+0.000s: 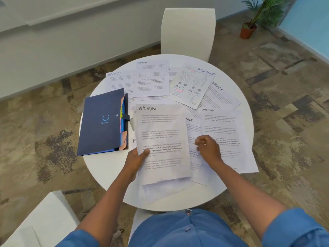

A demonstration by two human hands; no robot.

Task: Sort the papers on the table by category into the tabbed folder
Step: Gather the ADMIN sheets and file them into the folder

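Note:
My left hand [137, 159] grips the left edge of a sheet headed ADMIN [162, 139], thumb on top, and holds it just above the round white table [105, 168]. My right hand [207, 147] hovers to the right of that sheet with its fingers curled in; I cannot see anything in it. The dark blue tabbed folder [102, 122] lies shut at the table's left, coloured tabs along its right edge. Other sheets lie spread out: ADMIN [152, 77], SPORTS [119, 81], FINANCE [193, 84], another SPORTS [220, 97] and another ADMIN [222, 132].
A white chair [187, 32] stands at the far side of the table. Another white seat [39, 220] is at the lower left. A potted plant [249, 27] stands on the patterned carpet at the upper right. More papers [165, 189] lie under the held sheet.

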